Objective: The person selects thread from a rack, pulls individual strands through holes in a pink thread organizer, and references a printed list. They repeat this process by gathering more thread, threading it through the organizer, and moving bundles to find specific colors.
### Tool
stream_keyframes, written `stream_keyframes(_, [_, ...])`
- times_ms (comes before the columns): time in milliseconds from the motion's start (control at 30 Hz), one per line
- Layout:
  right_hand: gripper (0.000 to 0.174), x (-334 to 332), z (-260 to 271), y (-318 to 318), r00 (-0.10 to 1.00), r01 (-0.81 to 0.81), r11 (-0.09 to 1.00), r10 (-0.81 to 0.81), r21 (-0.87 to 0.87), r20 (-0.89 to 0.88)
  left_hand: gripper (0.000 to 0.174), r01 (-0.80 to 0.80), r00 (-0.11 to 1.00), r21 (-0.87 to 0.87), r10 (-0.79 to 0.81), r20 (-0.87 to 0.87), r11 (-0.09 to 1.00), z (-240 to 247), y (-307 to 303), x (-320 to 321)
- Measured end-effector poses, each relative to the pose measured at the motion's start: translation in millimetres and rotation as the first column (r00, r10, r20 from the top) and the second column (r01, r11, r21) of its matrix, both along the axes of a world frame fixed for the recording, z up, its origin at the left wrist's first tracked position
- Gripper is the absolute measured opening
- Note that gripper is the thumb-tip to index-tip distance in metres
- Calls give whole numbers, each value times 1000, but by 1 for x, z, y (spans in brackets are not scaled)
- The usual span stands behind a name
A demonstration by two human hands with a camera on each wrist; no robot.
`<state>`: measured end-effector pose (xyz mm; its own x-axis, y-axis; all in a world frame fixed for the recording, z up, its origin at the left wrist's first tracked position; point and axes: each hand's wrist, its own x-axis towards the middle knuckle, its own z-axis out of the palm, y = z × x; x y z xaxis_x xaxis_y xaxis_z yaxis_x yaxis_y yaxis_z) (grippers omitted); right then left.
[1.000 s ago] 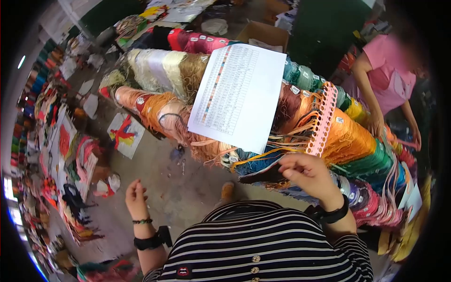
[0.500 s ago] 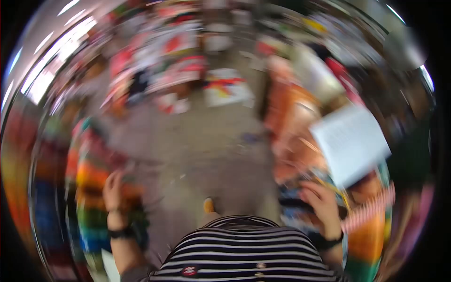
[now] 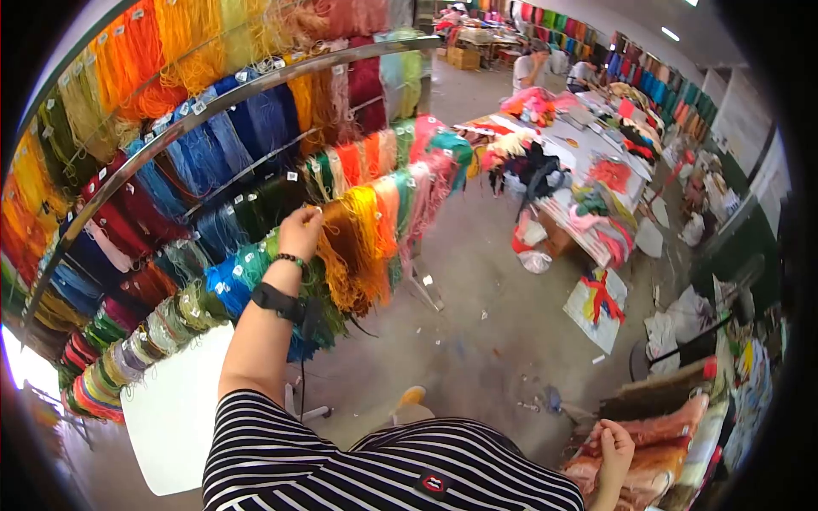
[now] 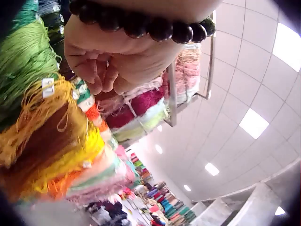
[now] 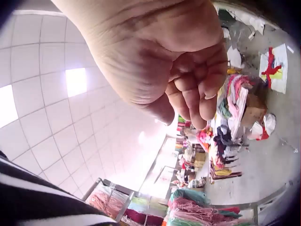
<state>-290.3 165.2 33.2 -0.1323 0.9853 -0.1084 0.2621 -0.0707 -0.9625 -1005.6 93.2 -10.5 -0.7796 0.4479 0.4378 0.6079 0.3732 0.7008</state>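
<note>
Closest to the camera is a black-and-white striped top (image 3: 383, 468) with a red-lips patch. The left hand (image 3: 300, 234), wearing a dark bead bracelet (image 3: 291, 259) and a black wrist strap (image 3: 277, 301), is raised beside the hanging yarn hanks (image 3: 362, 223). Its grip is released: the fingers are loosely bent, and the left wrist view shows nothing held in them. The right hand (image 3: 613, 447) is low on the other side, near peach and rust yarn (image 3: 665, 426); its grip is released too, fingers loosely curled and empty.

The yarn hanks nearest the left hand are brown-orange and yellow, with orange, mint and pink ones beyond, in a row; small white labels are attached to some. Under the row's near part is a white panel (image 3: 183, 409). Behind, more hanks (image 3: 213, 140) in blue, red and orange hang in tiers beside a metal rail (image 3: 230, 96).

Farther off, a pale sheet (image 3: 581, 311) with a red piece (image 3: 607, 300) lies on the floor (image 3: 477, 358). Beyond it, a desk (image 3: 567, 140) bears heaps of coloured material (image 3: 532, 106). Two people (image 3: 527, 72) are past the desk.
</note>
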Motion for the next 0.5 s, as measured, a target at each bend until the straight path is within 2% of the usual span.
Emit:
stream_keyframes(33, [23, -20, -2, 17, 998, -52, 997, 49, 59, 42, 23, -13, 988, 42, 7, 152, 999, 31, 5, 0])
stream_keyframes(67, [22, -41, -3, 31, 998, -52, 998, 51, 28, 28, 24, -40, 999, 31, 39, 34, 999, 26, 14, -32])
stream_keyframes(133, [22, -85, 4, 54, 996, -80, 995, 81, -53, 27, 26, -140, 987, -85, 133, -85, 987, 28, 31, -76])
stream_keyframes(267, [23, -146, -5, 97, 974, -180, 970, 198, -161, 106, 26, -168, 984, -261, 178, 14, 950, 7, 65, -136])
stream_keyframes(300, [23, -163, -4, 109, 961, -220, 958, 246, -186, 130, 26, -166, 986, -227, 163, -31, 960, -5, 73, -151])
stream_keyframes(333, [24, -182, -2, 121, 944, -257, 943, 291, -210, 153, 27, -150, 989, -207, 149, -19, 967, 5, 78, -147])
stream_keyframes(400, [22, -232, 2, 151, 887, -383, 902, 419, -198, 196, 32, -117, 993, -157, 119, 4, 981, 26, 88, -135])
stream_keyframes(433, [23, -261, 6, 166, 841, -472, 865, 500, -170, 207, 40, -157, 981, -203, 130, -142, 967, 27, 91, -139])
stream_keyframes(500, [21, -332, 23, 187, 707, -639, 760, 641, -118, 297, 41, -220, 953, -280, 144, -267, 934, 34, 91, -138])
